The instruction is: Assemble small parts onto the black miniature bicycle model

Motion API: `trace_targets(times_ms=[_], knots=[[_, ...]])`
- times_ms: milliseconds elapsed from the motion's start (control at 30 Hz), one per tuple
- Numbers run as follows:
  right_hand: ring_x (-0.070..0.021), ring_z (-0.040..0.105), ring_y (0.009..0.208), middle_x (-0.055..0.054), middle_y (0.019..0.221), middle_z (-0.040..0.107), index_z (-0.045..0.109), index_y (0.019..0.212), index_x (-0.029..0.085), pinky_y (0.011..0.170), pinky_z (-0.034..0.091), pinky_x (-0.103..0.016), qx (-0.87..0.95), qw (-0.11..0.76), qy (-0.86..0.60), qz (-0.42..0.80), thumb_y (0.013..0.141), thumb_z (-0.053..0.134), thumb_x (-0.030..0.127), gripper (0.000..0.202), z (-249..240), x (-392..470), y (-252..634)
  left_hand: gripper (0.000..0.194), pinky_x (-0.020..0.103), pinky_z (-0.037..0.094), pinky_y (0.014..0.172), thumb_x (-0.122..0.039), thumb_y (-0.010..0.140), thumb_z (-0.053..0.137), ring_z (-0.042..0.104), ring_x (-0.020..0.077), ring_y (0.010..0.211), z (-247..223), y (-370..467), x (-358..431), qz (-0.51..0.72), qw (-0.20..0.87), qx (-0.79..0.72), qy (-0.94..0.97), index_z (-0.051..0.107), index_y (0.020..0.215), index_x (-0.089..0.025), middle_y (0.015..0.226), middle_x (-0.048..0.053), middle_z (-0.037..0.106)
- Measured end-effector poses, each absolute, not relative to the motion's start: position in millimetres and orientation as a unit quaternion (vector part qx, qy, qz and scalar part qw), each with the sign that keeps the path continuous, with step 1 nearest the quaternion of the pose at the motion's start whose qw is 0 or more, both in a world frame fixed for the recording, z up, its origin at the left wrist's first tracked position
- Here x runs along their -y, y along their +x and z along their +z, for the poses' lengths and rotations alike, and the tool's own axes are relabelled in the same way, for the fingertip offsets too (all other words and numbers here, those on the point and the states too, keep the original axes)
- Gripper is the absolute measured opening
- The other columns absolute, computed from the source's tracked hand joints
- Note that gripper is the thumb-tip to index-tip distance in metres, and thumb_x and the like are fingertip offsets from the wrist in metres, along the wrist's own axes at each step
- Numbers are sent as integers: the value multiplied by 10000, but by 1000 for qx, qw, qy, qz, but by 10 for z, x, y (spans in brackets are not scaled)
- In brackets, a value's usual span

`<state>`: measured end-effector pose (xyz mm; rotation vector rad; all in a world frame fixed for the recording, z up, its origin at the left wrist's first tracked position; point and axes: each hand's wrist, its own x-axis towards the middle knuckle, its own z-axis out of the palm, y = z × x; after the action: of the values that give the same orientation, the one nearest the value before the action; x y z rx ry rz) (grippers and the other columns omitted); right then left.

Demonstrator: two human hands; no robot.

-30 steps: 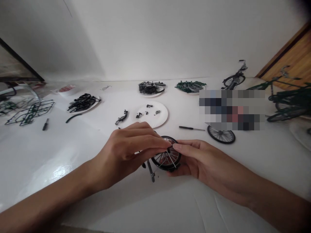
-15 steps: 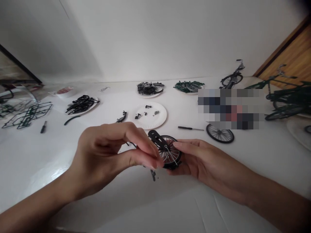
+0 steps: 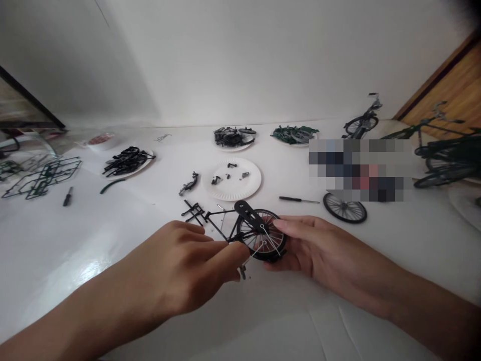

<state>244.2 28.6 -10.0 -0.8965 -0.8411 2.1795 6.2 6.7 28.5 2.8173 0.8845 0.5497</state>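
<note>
My right hand (image 3: 308, 245) is closed on a small black model bicycle (image 3: 244, 218), with the thumb on the rear wheel (image 3: 268, 218) and the fingers beneath it. A black chain guard (image 3: 248, 216) lies over the wheel, and thin silvery wire stays (image 3: 271, 239) cross the spokes. The bare frame points left, without a front wheel. My left hand (image 3: 195, 265) is at the near side of the bicycle, its fingers bent and drawn together. Its fingertips are partly hidden, so what they hold, if anything, does not show. Beside them is a small grey part (image 3: 243, 272).
A white paper plate (image 3: 248, 190) carries several small black parts. A screwdriver (image 3: 298, 199) and a loose wheel (image 3: 344, 208) lie to the right. Farther back are plates of black parts (image 3: 126, 161) and green parts (image 3: 294, 134). Green sprue frames (image 3: 45, 175) lie left.
My left hand has come down from beside the chain guard to the near side of the bicycle, uncovering its frame. The right hand keeps its hold on the wheel.
</note>
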Motion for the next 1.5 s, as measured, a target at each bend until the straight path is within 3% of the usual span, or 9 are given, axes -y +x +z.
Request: trace_targets(times_ms=[100, 267, 500, 633, 900, 1067, 1200, 1500], knots=[[-170, 697, 903, -119, 1036, 756, 748, 1022, 122, 800, 612, -299, 335, 308, -340, 823, 973, 589, 300, 243, -92, -280, 2435, 204, 293, 267, 492, -227, 1045, 451, 460, 110, 469, 239, 94, -83, 133, 77, -294, 944, 612, 936, -164, 607, -27, 562], [-168, 703, 897, -108, 1016, 761, 756, 1017, 128, 817, 608, -301, 341, 307, -333, 824, 976, 585, 296, 243, -89, -270, 2418, 152, 282, 257, 489, -252, 1022, 518, 416, 95, 459, 165, 110, -77, 167, 69, -320, 930, 631, 950, -181, 580, -54, 521], [-165, 698, 920, -106, 1051, 758, 738, 1139, 150, 826, 598, -297, 343, 302, -331, 825, 982, 577, 305, 274, -98, -277, 2431, 51, 226, 297, 481, -247, 978, 590, 456, 77, 456, 94, 156, -15, 162, 210, -403, 876, 635, 999, -260, 554, -88, 546], [-173, 697, 931, -111, 1068, 752, 746, 1092, 137, 844, 593, -305, 339, 297, -342, 824, 971, 592, 308, 261, -89, -280, 2443, 62, 200, 308, 476, -228, 959, 608, 470, 68, 466, 121, 169, -20, 165, 234, -430, 856, 640, 1002, -259, 575, -87, 572], [-162, 698, 933, -97, 1045, 758, 760, 1006, 139, 843, 598, -272, 335, 351, -350, 801, 988, 555, 256, 237, -92, -264, 2397, 123, 198, 320, 467, -282, 958, 617, 439, 59, 447, 156, 213, -37, 216, 142, -432, 864, 628, 1066, -224, 624, -86, 600], [-147, 690, 952, -71, 1050, 754, 761, 1009, 166, 840, 594, -240, 345, 381, -356, 780, 979, 587, 255, 197, -95, -255, 2365, 69, 255, 393, 536, -155, 940, 570, 590, 138, 656, 141, 372, -94, 185, 44, -427, 884, 624, 980, -173, 887, 14, 648], [-142, 684, 959, -54, 1038, 745, 755, 1015, 184, 864, 590, -246, 340, 386, -365, 776, 962, 615, 241, 160, -101, -260, 2360, 179, 272, 440, 609, -52, 926, 520, 585, 178, 819, 157, 379, -99, 153, 60, -413, 896, 595, 1026, -179, 1001, 40, 625], [-138, 691, 969, -60, 1071, 747, 743, 1013, 171, 883, 584, -235, 335, 385, -362, 780, 966, 605, 229, 157, -108, -257, 2359, 226, 286, 450, 644, -34, 901, 570, 577, 168, 779, 97, 360, -89, 206, 100, -419, 878, 588, 1066, -187, 918, 19, 641]])
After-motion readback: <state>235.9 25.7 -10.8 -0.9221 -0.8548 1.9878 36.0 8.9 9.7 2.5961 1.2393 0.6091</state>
